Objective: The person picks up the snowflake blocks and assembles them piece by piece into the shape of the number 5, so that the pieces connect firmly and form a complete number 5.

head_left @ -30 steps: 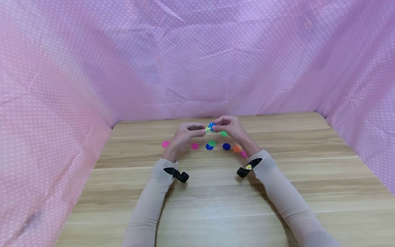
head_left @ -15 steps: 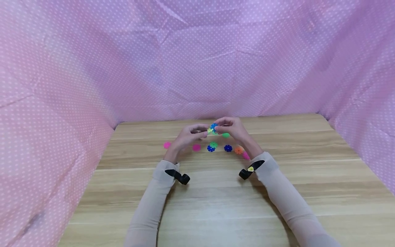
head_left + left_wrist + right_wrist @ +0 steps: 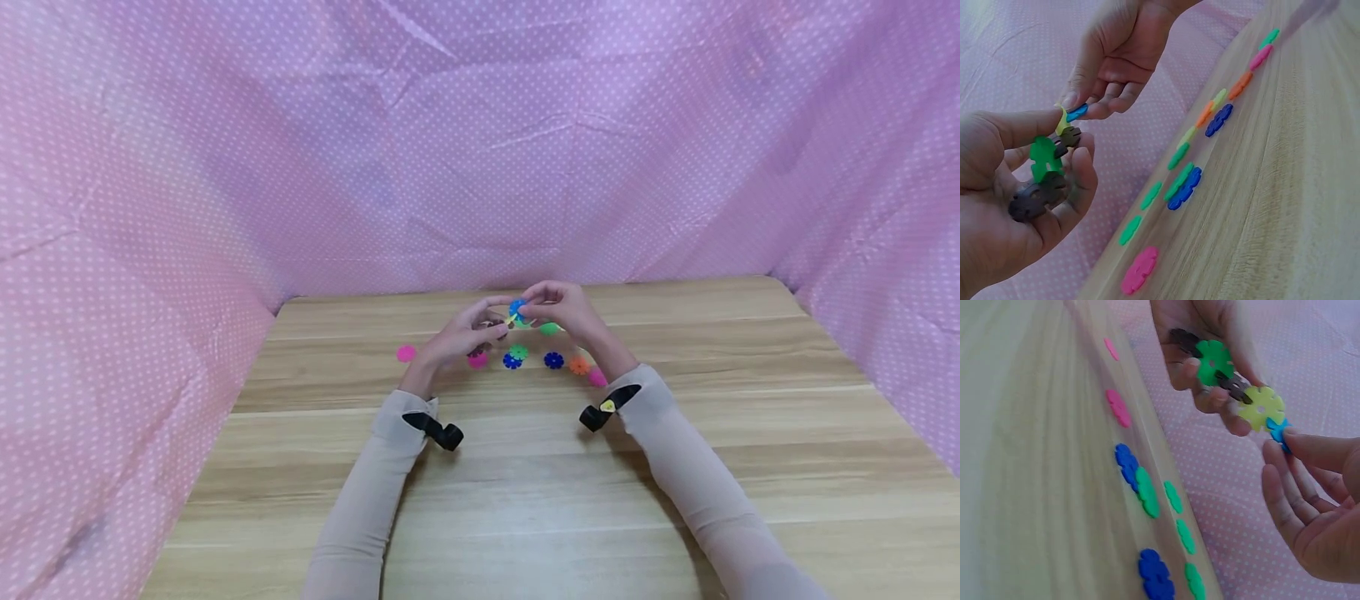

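Note:
Both hands are raised above the far part of the table, close together. My left hand (image 3: 465,335) holds a chain of notched snowflake discs; in the right wrist view it runs from a brown disc (image 3: 1184,341) through a green disc (image 3: 1213,362) and a second brown disc (image 3: 1233,386) to a yellow disc (image 3: 1262,406). The thumb of that hand lies at the yellow disc, and its other fingers curl around the chain. A blue disc (image 3: 1278,432) is pinched between thumb and fingers of my right hand (image 3: 566,312), edge-on against the yellow disc's rim.
Loose discs lie on the wooden table (image 3: 480,483) under the hands: pink (image 3: 406,354), dark blue (image 3: 553,360), orange (image 3: 579,365), and several green ones. One green disc (image 3: 518,352) overlaps a dark blue disc (image 3: 512,362). A pink dotted cloth (image 3: 480,167) hangs behind the table.
The left hand has turned and its fingers have spread apart, bringing the brown discs of the chain into the head view. The right hand keeps the blue disc, nearly in place.

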A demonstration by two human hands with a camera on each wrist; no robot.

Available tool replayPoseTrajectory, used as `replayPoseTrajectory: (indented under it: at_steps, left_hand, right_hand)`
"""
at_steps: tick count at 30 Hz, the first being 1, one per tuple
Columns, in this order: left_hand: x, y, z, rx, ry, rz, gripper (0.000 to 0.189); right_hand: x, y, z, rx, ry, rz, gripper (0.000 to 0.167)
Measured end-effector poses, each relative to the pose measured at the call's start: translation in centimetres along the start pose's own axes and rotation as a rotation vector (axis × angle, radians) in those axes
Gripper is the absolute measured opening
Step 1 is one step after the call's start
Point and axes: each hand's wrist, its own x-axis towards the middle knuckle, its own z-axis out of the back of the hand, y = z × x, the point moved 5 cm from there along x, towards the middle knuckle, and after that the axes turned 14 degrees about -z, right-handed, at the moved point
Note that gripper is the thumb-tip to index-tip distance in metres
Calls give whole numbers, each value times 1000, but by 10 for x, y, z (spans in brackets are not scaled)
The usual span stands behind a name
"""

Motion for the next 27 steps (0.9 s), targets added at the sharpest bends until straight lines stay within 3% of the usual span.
replayPoseTrajectory:
  at_steps: [8,13,20,27]
  left_hand:
    - [-3,4,-2,-124,31,37,45]
    - [-3,7,-1,-163,25,63,44]
    - [-1,4,7,-144,-71,50,43]
    - [-4,2,15,-160,-169,47,44]
  right_hand:
    - [8,10,4,-112,129,-46,24]
    - [9,18,6,-160,170,-76,28]
    - [3,23,14,-306,178,-87,32]
    - [-10,16,26,-532,291,-74,27]
